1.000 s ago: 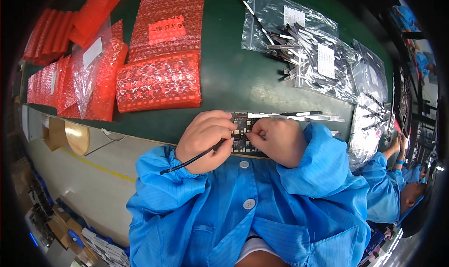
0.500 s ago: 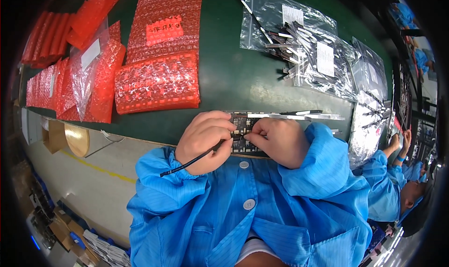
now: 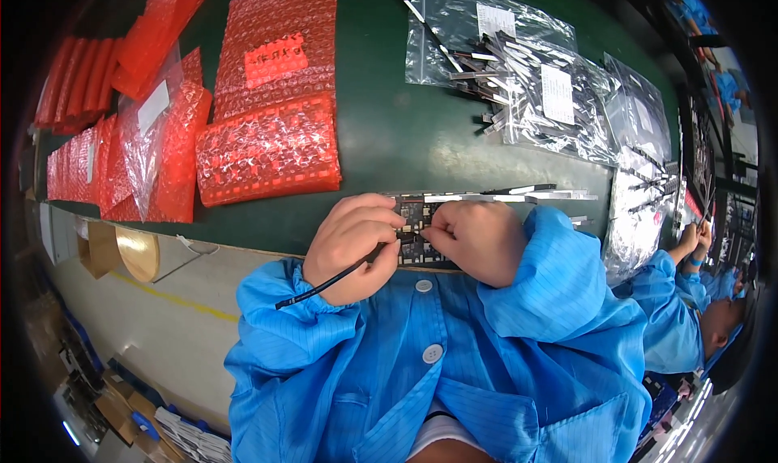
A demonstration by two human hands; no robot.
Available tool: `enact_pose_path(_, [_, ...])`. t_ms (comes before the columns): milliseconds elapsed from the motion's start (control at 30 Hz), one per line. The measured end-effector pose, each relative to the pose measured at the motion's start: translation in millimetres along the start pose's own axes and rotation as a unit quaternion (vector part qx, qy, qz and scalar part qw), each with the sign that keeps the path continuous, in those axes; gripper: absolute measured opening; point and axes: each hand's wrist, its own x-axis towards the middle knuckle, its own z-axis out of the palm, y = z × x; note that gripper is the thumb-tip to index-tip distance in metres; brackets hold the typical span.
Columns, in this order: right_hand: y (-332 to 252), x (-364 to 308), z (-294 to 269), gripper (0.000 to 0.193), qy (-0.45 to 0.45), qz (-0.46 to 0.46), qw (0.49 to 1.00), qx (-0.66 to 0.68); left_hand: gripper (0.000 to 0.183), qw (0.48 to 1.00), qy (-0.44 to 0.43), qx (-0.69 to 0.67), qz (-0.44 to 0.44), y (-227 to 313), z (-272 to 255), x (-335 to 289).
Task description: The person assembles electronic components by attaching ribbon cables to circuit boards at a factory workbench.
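Note:
Close in front of my body, a dark circuit board dotted with small components lies at the table's near edge. My left hand is closed, its thumb and fingers pinching a thin black cable whose free end sticks out over my wrist toward the sleeve. The cable's other end reaches the board between my hands. My right hand is closed as well, thumb and forefinger pressed down at the board near that end; what they grip is hidden. Beyond my right hand lie several thin black and silver-white strips.
Red bubble wrap is folded at the back left, beside more red bubble-wrap packs. Clear plastic bags with loose black-and-white strips lie at the back right. A co-worker in blue sits at the right.
My hands stay at the board, the right shifted very slightly left. The view has tilted a little, moving the bags and bubble wrap leftward in the picture.

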Motion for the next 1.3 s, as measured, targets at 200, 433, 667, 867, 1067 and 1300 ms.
enact_pose_path(200, [-1, 0, 1, 0.017, 0.004, 0.003, 1.0, -0.006, 0.012, 1.0, -0.002, 0.001, -0.005, 1, 0, 0])
enact_pose_path(433, [-3, 4, -1, 0.016, -0.001, 0.008, 1.0, -0.021, 0.013, 1.0, -0.014, -0.001, -0.005, -2, 0, -2])
enact_pose_path(667, [-3, 8, 2, 0.016, -0.034, 0.024, 0.997, -0.058, 0.014, 1.0, -0.015, 0.004, 0.01, -3, 0, -2])
enact_pose_path(867, [-4, 8, 0, 0.015, -0.025, 0.028, 0.998, -0.057, 0.014, 1.0, -0.001, 0.002, 0.006, -1, 0, -1])
enact_pose_path(1067, [-4, 11, -2, 0.014, -0.031, 0.024, 0.998, -0.053, 0.013, 1.0, -0.006, -0.008, 0.004, -3, 0, -2])
enact_pose_path(1300, [-4, 10, 0, 0.014, -0.038, 0.024, 0.997, -0.063, 0.013, 1.0, -0.01, -0.007, 0.005, -3, 0, -3])
